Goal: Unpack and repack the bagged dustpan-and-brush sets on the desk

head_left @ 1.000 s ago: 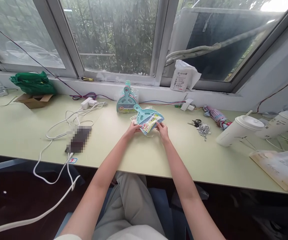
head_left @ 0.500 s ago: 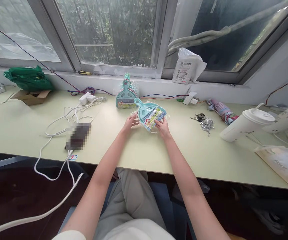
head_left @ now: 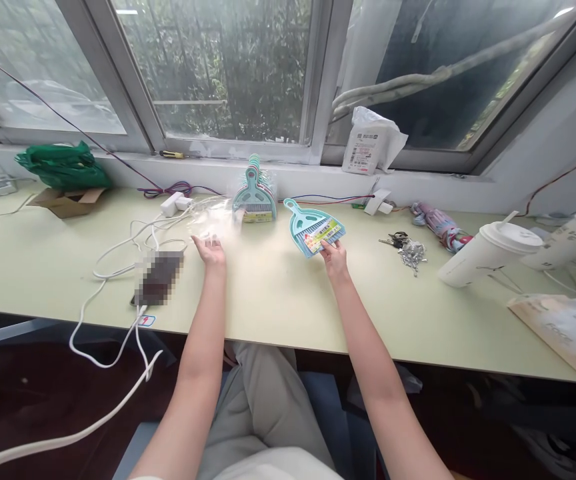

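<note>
A teal dustpan and brush set [head_left: 315,228] with a colourful label is tilted above the table, its lower edge gripped by my right hand [head_left: 335,259]. Clear plastic wrap [head_left: 214,217], blurred, hangs just beyond the fingertips of my left hand [head_left: 210,251], whose fingers are spread; whether they touch the wrap is unclear. Several more sets of the same kind [head_left: 255,193] stand stacked upright against the wall under the window, between my two hands and further back.
At left, a pixelated phone [head_left: 161,277], white cables and a plug [head_left: 172,204] lie near a cardboard box [head_left: 65,202] holding a green bag [head_left: 63,165]. Keys [head_left: 411,251], a folded umbrella [head_left: 441,227], white cups [head_left: 491,252] and a paper bag [head_left: 563,333] occupy the right.
The plastic wrap has come off the dustpan set and moved left. My left hand has left the set and moved left, opening. My right hand still holds the set, slightly further right.
</note>
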The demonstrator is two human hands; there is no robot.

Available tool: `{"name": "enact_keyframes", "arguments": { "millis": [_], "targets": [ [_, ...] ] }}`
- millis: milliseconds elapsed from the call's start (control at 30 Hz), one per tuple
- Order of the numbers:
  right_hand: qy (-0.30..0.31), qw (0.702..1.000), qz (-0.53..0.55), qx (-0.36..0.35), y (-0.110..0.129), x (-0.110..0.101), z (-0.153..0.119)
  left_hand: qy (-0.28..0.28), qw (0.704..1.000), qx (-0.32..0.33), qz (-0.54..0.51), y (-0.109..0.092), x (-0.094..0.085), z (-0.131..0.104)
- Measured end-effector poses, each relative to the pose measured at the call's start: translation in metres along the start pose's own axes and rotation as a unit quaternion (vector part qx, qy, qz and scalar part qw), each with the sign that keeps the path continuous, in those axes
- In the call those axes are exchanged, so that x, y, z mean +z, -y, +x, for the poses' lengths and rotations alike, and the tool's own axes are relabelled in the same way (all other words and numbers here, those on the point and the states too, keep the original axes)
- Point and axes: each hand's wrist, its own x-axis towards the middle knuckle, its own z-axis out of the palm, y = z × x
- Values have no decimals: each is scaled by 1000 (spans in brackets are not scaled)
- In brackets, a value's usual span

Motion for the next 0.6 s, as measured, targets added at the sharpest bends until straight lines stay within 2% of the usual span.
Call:
{"name": "enact_keyframes", "arguments": {
  "millis": [100,167,233,300,367,433,533,600],
  "targets": [
    [-27,1000,3,-3,-6,2,1,38,999,-32,-11,9,10,-9],
    [-30,1000,-1,-1,-11,5,0,94,993,-65,-27,21,24,-19],
    [-19,1000,-9,2,-15,10,-3,213,968,-118,-55,32,39,-30],
    [2,1000,-18,15,-20,15,-7,323,930,-168,-54,42,51,-40],
    [29,998,-33,42,-24,20,-9,370,908,-195,-23,50,58,-47],
    [51,993,-62,84,-27,23,-10,343,918,-198,10,57,61,-49],
    [78,970,-145,177,-28,20,-5,243,951,-186,44,65,62,-44],
    [65,961,-178,204,-26,14,1,200,962,-179,49,67,60,-38]
  ]
}}
